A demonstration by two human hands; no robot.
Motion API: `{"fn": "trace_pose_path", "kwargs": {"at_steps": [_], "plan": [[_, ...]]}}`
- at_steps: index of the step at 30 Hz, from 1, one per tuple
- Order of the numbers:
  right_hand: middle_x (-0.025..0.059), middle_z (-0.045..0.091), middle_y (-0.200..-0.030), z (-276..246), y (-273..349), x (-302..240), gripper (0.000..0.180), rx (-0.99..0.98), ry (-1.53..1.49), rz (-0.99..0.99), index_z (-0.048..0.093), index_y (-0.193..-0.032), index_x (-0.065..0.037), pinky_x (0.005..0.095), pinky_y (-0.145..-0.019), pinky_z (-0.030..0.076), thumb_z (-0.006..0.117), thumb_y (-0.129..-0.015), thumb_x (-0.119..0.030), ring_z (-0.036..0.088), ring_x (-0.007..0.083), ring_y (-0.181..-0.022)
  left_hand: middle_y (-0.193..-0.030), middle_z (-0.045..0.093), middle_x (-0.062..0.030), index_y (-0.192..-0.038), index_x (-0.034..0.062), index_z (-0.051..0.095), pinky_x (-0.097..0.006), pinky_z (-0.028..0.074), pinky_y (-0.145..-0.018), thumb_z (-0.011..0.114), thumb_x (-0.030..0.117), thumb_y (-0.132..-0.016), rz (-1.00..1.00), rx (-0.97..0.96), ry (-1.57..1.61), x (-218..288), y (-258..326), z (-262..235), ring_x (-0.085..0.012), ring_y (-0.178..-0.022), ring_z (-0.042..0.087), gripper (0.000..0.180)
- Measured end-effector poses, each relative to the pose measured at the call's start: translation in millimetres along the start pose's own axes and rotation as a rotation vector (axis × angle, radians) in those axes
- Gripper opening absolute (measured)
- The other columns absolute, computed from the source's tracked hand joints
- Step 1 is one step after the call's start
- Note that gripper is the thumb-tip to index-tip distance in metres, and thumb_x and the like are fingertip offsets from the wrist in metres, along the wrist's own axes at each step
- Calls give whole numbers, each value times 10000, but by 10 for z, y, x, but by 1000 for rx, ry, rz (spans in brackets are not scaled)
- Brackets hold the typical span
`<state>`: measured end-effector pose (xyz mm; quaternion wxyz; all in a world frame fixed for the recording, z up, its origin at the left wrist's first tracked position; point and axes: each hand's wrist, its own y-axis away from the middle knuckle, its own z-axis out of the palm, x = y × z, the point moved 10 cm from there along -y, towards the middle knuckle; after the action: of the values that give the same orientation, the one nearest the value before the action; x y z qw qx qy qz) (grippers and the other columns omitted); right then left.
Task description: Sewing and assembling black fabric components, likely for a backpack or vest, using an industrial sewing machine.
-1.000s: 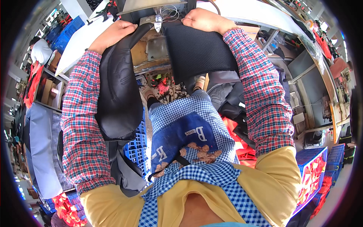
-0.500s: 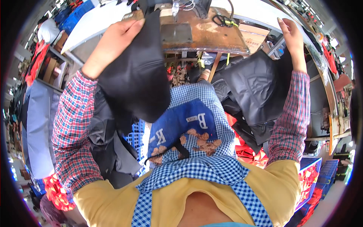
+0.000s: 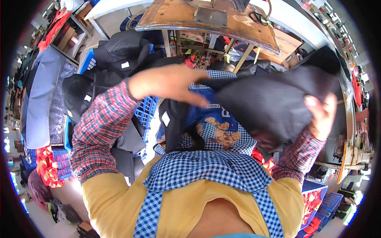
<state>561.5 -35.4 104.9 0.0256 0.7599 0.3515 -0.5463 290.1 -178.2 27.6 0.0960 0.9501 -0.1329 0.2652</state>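
Note:
My left hand [image 3: 170, 83], smeared by motion, reaches across above my apron [image 3: 198, 166] with thumb and fingers apart; its fingertips are close to the left end of a black leather-like piece [image 3: 270, 105]. That piece is raised over my right thigh and blurred. At its right edge, my right hand [image 3: 322, 115] is closed on it, the thumb in front. Another black piece with a white label [image 3: 166, 119] hangs below my left hand, in front of the apron.
Black pieces with white labels [image 3: 119, 55] are heaped at the left over blue crates [image 3: 146, 109]. Ahead stands a worn wooden worktable [image 3: 178, 18] with black scissors [image 3: 258, 18] on it. Red fabric [image 3: 49, 166] lies in crates at both sides.
My left hand has come down from the table and swung right, no longer holding up its black piece. My right hand has dropped from the air onto the piece at the right, now lifted.

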Motion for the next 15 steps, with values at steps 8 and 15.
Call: {"fn": "trace_pose_path", "kwargs": {"at_steps": [8,15], "plan": [[99,631,-1150,-1179,239,817,475,393,-283,107,560,-1217,37,329,-975,421,721,-857,-228,595,196,-1038,-705,653,-108,-889,11,685,-350,476,-606,671,409,-891,282,-12,401,436,-349,511,-229,-634,625,398],[163,549,-1355,40,36,821,544,130,421,107,492,-1358,-6,357,-1103,331,703,-890,-187,488,253,-1291,-707,650,-136,-884,-26,704,-351,481,-620,666,554,-844,47,-150,379,166,-591,869,-235,-650,631,582]]}}
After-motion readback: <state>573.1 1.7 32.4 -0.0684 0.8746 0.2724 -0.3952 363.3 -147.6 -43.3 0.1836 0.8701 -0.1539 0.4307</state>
